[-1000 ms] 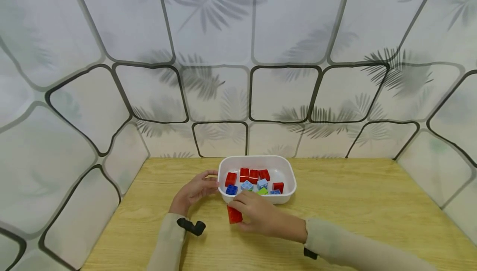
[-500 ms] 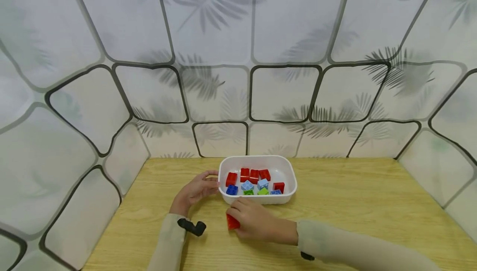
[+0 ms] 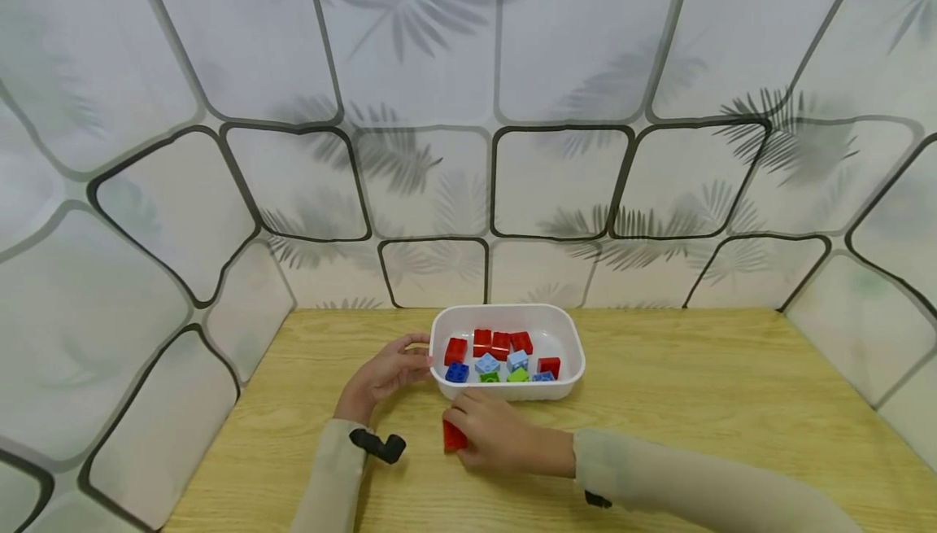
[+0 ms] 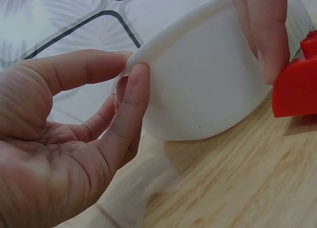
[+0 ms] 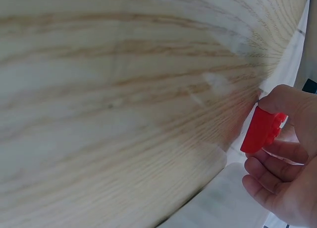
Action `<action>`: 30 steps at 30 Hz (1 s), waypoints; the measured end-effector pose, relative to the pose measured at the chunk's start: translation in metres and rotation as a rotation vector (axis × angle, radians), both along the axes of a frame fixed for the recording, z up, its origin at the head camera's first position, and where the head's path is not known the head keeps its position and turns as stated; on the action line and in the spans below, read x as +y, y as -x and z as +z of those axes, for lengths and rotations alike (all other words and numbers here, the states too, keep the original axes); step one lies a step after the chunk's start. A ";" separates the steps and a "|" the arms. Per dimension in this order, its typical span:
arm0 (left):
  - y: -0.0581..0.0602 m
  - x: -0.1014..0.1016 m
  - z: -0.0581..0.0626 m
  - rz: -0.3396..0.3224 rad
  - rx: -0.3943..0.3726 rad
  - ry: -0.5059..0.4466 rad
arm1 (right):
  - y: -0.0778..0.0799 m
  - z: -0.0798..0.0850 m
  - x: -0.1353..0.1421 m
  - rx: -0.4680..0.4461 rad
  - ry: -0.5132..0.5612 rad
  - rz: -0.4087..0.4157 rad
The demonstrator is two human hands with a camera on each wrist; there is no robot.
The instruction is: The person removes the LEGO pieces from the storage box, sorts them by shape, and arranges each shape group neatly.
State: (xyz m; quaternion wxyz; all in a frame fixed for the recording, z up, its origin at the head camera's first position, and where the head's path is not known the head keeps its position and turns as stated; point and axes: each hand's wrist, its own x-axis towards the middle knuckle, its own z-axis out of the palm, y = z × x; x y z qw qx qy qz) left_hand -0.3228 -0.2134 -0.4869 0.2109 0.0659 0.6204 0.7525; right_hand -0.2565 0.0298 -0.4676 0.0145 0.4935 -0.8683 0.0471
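Observation:
In the head view my left hand [image 3: 384, 378] is at the left end of a white plastic tub [image 3: 574, 354]. The left wrist view shows its thumb and fingertips pinching the tub's rim. My right hand [image 3: 501, 435] is in front of the tub, gripping a red toy brick [image 3: 454, 436] by the fingertips, low over the table. Seen from the right wrist, this red brick [image 5: 260, 130] has studs and a curved side, and sits between thumb and fingers. Part of the brick is covered by my right hand in the head view.
Inside the tub lie several red bricks [image 3: 481, 342], a dark blue brick [image 3: 457, 372], light blue bricks [image 3: 486, 364] and green bricks [image 3: 517, 374]. Beneath everything is a wooden table [image 3: 681, 403], with patterned fabric walls [image 3: 564, 183] behind and at both sides.
My right hand has drawn the red brick slightly toward me and left, away from the tub's front rim, uncovering a green brick. The left hand stays at the tub.

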 end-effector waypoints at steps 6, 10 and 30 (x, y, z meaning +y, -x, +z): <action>-0.001 0.000 0.001 0.002 -0.002 0.004 | 0.001 -0.003 -0.001 -0.022 0.005 -0.012; -0.001 0.001 0.001 0.002 -0.003 0.008 | 0.001 -0.005 -0.002 -0.025 0.012 -0.016; -0.001 0.001 0.000 0.005 -0.006 0.014 | -0.001 -0.007 -0.004 0.038 -0.004 0.007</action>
